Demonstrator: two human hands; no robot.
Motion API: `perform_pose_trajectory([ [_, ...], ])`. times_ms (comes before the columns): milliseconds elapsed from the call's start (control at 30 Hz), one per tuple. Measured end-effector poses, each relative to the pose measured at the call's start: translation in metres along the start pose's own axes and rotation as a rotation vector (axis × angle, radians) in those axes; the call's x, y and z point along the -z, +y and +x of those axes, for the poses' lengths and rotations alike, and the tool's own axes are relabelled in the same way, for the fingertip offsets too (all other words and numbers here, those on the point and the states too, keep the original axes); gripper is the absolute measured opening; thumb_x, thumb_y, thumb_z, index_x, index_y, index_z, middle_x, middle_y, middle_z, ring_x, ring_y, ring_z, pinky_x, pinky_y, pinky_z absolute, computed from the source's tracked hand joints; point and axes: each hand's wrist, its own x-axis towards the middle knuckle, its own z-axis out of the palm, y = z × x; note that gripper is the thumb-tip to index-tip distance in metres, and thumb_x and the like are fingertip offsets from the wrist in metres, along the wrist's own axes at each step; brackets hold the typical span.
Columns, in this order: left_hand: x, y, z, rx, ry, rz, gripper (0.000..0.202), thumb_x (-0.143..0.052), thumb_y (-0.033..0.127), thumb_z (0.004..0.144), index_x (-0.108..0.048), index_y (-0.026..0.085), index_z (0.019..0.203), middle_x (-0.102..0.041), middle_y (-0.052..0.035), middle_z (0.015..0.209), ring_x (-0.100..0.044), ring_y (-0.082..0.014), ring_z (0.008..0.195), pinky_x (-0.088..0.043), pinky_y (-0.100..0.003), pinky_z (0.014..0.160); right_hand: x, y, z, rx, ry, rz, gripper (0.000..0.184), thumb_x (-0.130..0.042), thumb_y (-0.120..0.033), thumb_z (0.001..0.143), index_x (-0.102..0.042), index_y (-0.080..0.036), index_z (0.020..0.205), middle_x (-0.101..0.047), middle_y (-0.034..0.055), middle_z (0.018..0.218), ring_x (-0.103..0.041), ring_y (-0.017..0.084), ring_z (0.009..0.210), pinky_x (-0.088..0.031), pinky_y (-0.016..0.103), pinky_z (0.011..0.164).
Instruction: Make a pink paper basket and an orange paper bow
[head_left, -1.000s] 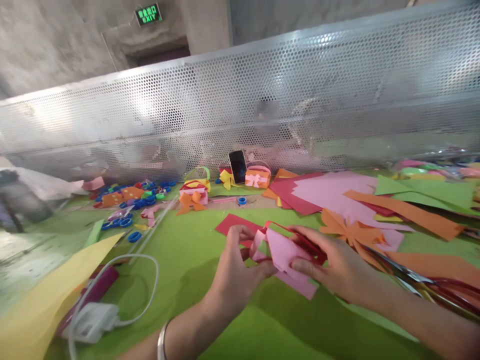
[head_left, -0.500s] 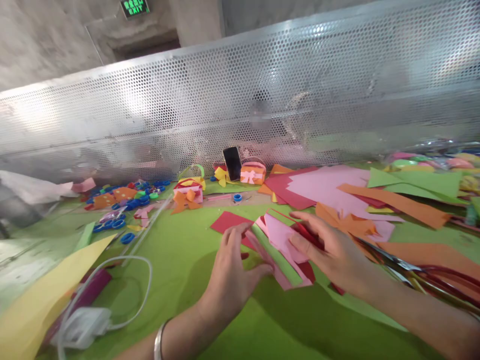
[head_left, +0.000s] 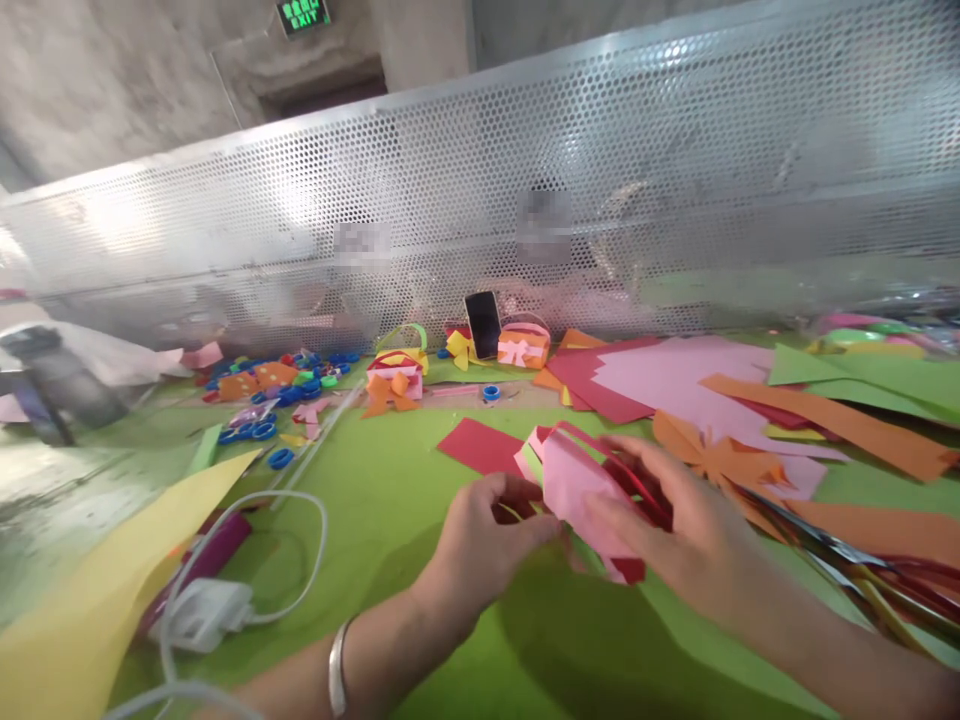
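Observation:
A small folded paper bag (head_left: 577, 490), pink outside with red showing along its edges and a bit of green at its left end, is tilted above the green table cover (head_left: 390, 480). My right hand (head_left: 675, 530) grips it from the right, thumb on the pink face and fingers behind by the red edge. Curled at its lower left side, my left hand (head_left: 487, 530) has thumb and forefinger on the paper's edge; exactly what they pinch is partly hidden. A flat red paper piece (head_left: 480, 447) lies just behind my left hand.
Scissors (head_left: 847, 555) and orange paper (head_left: 720, 455) lie right of my right hand. Finished-looking paper bags (head_left: 395, 378) and a phone (head_left: 483, 322) stand at the back before a perforated metal panel (head_left: 450, 200). A white charger (head_left: 206, 612) with its cable sits left.
The paper bag has turned, so its pink face shows and the green-striped flap is mostly out of sight. My left hand's fingers have curled in more. The view has shifted slightly left.

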Motion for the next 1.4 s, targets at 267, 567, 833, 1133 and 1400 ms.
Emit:
perform_pose_trajectory([
  [267, -0.005, 0.008, -0.011, 0.094, -0.125, -0.301, 0.03, -0.071, 0.012, 0.055, -0.063, 0.012, 0.084, -0.071, -0.0028, 0.075, -0.058, -0.0106, 0.06, -0.038, -0.021, 0.05, 0.004, -0.013, -0.001, -0.043, -0.15, -0.033, 0.053, -0.058, -0.057, 0.072, -0.061, -0.021, 0.111, -0.072, 0.0095, 0.105, -0.068, 0.03, 0.095, -0.057, 0.042, 0.077],
  [567, -0.005, 0.009, -0.012, 0.276, -0.066, -0.505, 0.016, -0.069, 0.014, 0.056, -0.068, 0.011, 0.072, -0.066, -0.0012, 0.061, -0.058, -0.0095, 0.054, -0.042, -0.023, 0.057, 0.002, -0.01, -0.004, -0.055, -0.245, 0.026, 0.046, -0.05, -0.056, 0.081, -0.061, -0.021, 0.108, -0.071, 0.0082, 0.104, -0.066, 0.029, 0.1, -0.054, 0.041, 0.081],
  [833, -0.01, 0.002, -0.008, 0.227, -0.015, -0.563, 0.029, -0.083, 0.018, 0.042, -0.068, 0.011, 0.066, -0.059, 0.0048, 0.053, -0.044, -0.0034, 0.044, -0.031, -0.019, 0.05, 0.003, -0.017, -0.006, -0.048, -0.211, 0.04, 0.046, -0.057, -0.049, 0.075, -0.06, -0.022, 0.112, -0.072, 0.0085, 0.103, -0.069, 0.028, 0.093, -0.057, 0.038, 0.072],
  [1133, -0.01, 0.003, -0.014, 0.231, -0.097, -0.599, 0.051, -0.095, 0.039, 0.032, -0.065, 0.012, 0.063, -0.062, 0.0036, 0.056, -0.051, -0.0059, 0.052, -0.039, -0.021, 0.058, 0.005, -0.027, -0.001, -0.185, -0.109, -0.013, 0.053, -0.054, -0.059, 0.065, -0.058, -0.02, 0.101, -0.072, 0.0094, 0.091, -0.069, 0.028, 0.084, -0.055, 0.04, 0.074],
  [1400, -0.011, 0.002, -0.014, 0.256, -0.152, -0.702, 0.049, -0.097, 0.034, 0.035, -0.066, 0.012, 0.065, -0.065, 0.0012, 0.06, -0.055, -0.0084, 0.055, -0.045, -0.022, 0.06, 0.006, -0.023, -0.002, -0.217, -0.087, 0.003, 0.058, -0.055, -0.057, 0.065, -0.057, -0.021, 0.11, -0.073, 0.009, 0.097, -0.068, 0.029, 0.092, -0.052, 0.042, 0.08],
])
